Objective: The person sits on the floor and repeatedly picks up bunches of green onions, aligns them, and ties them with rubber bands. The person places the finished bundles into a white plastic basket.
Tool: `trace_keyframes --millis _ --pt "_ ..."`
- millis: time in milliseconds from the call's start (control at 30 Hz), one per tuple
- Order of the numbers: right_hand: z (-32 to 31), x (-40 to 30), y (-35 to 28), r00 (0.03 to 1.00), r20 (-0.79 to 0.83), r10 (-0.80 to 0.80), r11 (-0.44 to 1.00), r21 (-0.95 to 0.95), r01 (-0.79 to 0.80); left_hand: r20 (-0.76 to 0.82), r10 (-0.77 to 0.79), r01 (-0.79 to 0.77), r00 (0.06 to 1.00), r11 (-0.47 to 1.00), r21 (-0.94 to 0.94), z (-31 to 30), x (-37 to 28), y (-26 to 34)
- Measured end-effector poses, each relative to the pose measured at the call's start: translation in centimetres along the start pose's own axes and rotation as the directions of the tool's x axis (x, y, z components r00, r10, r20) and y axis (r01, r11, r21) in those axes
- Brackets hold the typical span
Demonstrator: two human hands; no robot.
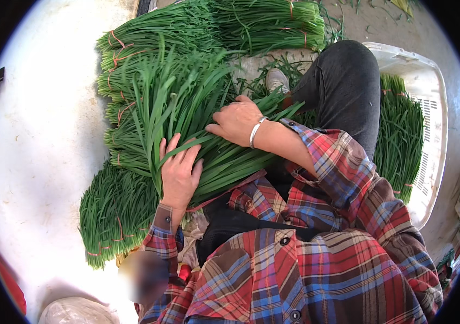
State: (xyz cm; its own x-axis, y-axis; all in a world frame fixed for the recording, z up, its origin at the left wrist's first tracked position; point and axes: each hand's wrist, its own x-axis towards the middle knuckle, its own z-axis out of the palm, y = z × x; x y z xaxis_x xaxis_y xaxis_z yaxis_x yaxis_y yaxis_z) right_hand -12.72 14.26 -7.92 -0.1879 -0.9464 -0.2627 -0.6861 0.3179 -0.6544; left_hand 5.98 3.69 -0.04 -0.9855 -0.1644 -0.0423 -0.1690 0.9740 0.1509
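Loose garlic chives (230,174) with long flat green leaves lie across my lap, some fanning upward to the left. My left hand (180,172) rests on their left side, its fingers somewhat spread. A single leaf crosses over those fingers. To the upper right, my right hand (236,119) lies on the leaves with its fingers bent, a silver bracelet (256,131) at the wrist. Its fingertips are partly hidden, so whether it grips any leaves is unclear. Tied chive bundles (122,87) with reddish bands are stacked just beyond, on the left.
More tied bundles (270,24) lie at the top, and another stack (118,210) sits at lower left. Right of my bent knee (343,81), a white plastic crate (436,133) holds chives. Loose trimmings (286,65) litter the floor around my shoe (277,79). A pale bag (78,312) stands at bottom left.
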Motion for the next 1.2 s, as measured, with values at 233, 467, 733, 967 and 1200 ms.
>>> trace_keyframes --millis 233,467,733,967,1200 --pt "-2.8 0.6 0.3 0.755 -0.655 -0.032 0.958 0.196 0.211 0.023 0.001 -0.001 1.0 1.0 0.003 0.4 0.4 0.1" --pt "-3.2 3.3 -1.9 0.703 -0.595 -0.39 0.921 -0.25 0.3 0.042 -0.007 0.007 0.999 1.0 -0.016 0.2 0.3 0.6" --pt "-2.5 5.3 2.4 0.706 -0.703 -0.088 0.982 0.059 0.181 0.019 0.001 0.0 1.0 0.998 -0.069 0.2 0.4 0.3" --pt "-7.6 1.0 4.4 0.579 -0.806 0.125 0.989 0.15 -0.004 -0.104 0.038 -0.058 0.994 0.98 -0.188 -2.9 0.6 3.5" --pt "-10.5 1.7 -0.9 0.598 -0.789 -0.137 0.967 0.023 0.253 -0.276 -0.35 0.292 0.895 0.928 -0.23 -4.9 -2.9 0.9"
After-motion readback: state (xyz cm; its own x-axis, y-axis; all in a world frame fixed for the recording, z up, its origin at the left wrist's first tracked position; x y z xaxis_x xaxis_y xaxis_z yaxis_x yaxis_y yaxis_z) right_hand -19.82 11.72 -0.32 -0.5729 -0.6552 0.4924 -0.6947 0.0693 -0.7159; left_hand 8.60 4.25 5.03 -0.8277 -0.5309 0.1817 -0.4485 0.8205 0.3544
